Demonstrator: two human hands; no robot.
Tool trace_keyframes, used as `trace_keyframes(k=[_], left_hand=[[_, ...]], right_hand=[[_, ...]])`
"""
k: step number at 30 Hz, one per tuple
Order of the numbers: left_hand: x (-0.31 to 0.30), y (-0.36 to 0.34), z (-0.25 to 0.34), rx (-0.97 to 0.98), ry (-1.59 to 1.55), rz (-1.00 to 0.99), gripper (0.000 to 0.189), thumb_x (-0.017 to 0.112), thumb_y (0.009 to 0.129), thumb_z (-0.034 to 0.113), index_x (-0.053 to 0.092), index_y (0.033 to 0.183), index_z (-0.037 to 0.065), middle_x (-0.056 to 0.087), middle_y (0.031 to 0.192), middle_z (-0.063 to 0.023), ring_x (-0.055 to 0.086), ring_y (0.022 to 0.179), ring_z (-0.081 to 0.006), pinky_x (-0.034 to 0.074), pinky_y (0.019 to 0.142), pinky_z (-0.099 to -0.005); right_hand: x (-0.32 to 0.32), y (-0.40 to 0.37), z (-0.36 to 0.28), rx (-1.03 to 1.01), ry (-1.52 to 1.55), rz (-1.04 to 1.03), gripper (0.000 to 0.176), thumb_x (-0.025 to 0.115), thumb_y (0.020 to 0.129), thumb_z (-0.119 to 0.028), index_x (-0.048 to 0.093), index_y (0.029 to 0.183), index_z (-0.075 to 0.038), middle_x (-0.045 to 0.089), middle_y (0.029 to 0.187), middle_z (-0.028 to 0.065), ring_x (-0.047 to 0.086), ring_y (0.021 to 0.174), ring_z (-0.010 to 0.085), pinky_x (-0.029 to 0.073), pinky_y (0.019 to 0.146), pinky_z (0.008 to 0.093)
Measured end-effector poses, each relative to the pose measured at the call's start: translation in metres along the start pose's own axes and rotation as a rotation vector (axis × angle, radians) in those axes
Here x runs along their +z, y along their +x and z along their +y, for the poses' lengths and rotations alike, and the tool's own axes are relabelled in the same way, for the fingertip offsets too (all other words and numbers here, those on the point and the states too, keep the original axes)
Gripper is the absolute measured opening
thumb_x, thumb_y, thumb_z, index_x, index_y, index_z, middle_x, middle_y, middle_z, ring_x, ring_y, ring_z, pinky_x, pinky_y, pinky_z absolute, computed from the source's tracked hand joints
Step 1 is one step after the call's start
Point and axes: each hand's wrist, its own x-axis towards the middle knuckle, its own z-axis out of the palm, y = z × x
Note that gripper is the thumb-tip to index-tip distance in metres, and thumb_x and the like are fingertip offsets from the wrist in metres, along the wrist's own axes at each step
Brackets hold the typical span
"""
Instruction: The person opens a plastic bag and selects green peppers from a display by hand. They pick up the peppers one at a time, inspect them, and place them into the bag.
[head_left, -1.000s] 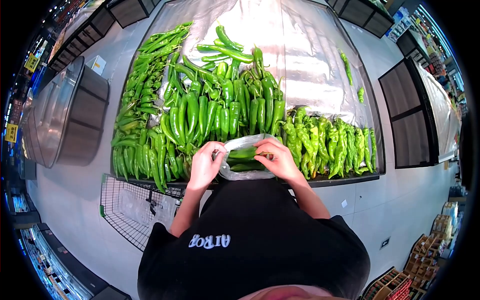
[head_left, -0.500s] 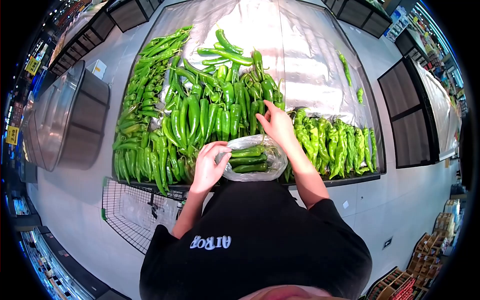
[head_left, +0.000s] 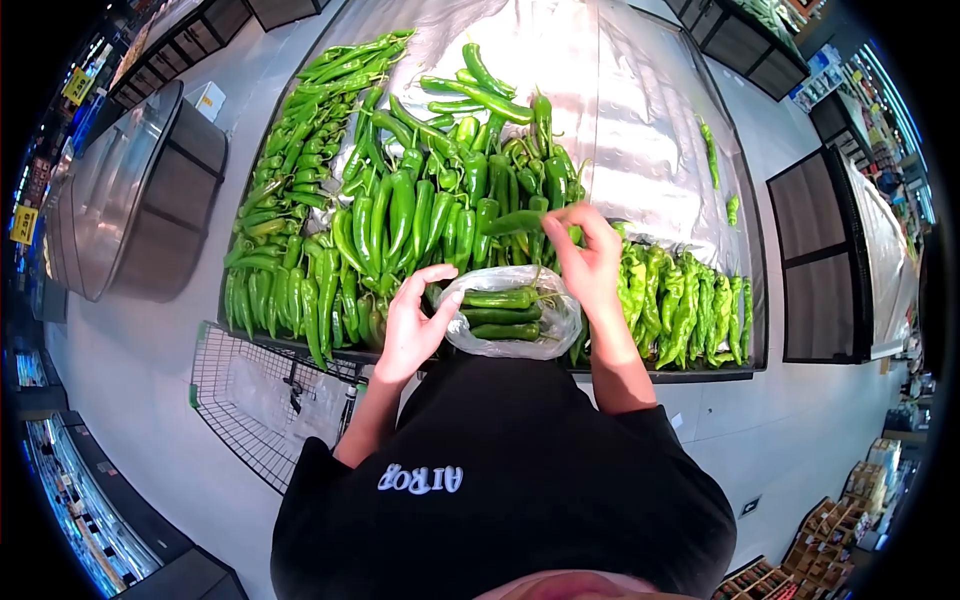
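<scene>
A clear plastic bag (head_left: 567,330) with several green peppers (head_left: 503,315) in it rests at the front edge of the display, close to my body. My left hand (head_left: 412,325) has hold of the bag's left rim between thumb and fingers, keeping its mouth wide. Above the bag's right side, my right hand (head_left: 590,258) pinches one long green pepper (head_left: 515,223) by its stem end; the pepper lies sideways, its tip pointing left. Behind it, rows of glossy green peppers (head_left: 400,205) are stacked on the display.
Lighter wrinkled peppers (head_left: 680,305) line the display's front right. Silvery sheeting (head_left: 650,150) covers its back. A wire shopping cart (head_left: 245,385) stands at front left. Beyond the floor aisles are a clear-sided bin (head_left: 150,200) on the left and a dark stand (head_left: 815,255) on the right.
My right hand has lifted a pepper out of the pile and drawn it back toward the bag. My left hand stays at the bag's rim. The view has shifted slightly.
</scene>
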Motion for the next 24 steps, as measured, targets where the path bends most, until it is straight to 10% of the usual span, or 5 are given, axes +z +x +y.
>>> trace_keyframes(k=[5,9,18,24], left_hand=[[0.0,0.004,0.003,-0.111,-0.289,-0.144,0.065,0.074,0.094,0.011,0.043,0.151,0.003,0.071,0.119,-0.012,0.065,0.111,-0.0172,0.049,0.1,-0.032],[0.002,0.004,0.013,-0.075,-0.299,-0.137,0.036,0.078,0.089,0.005,0.07,0.124,0.001,0.073,0.116,-0.0077,0.067,0.105,-0.0134,0.052,0.095,-0.0288],[0.003,0.004,0.015,0.023,-0.136,-0.142,0.037,0.082,0.084,0.007,0.072,0.119,0.003,0.074,0.112,-0.0118,0.071,0.101,-0.02,0.055,0.091,-0.0332],[0.003,0.005,0.02,-0.063,-0.175,-0.164,0.044,0.081,0.086,0.004,0.067,0.127,0.002,0.074,0.11,-0.0078,0.068,0.103,-0.0147,0.053,0.091,-0.0296]], right_hand=[[-0.012,-0.045,-0.01,0.213,0.369,-0.037,0.007,0.066,0.093,0.006,0.066,0.098,0.001,0.068,0.098,0.0091,0.063,0.088,0.0153,0.049,0.08,0.0266],[-0.012,-0.069,0.003,0.299,0.453,-0.083,0.012,0.062,0.096,0.007,0.067,0.105,0.001,0.07,0.109,0.0133,0.065,0.092,0.0139,0.051,0.084,0.0263],[-0.02,-0.082,0.006,0.47,0.621,-0.054,0.035,0.067,0.09,0.011,0.065,0.123,0.0,0.061,0.136,0.016,0.065,0.113,0.0187,0.055,0.093,0.0323],[-0.02,-0.069,-0.006,0.068,0.008,-0.21,0.04,0.078,0.078,0.006,0.071,0.117,-0.004,0.062,0.129,0.0142,0.064,0.112,0.0282,0.054,0.093,0.0358]])
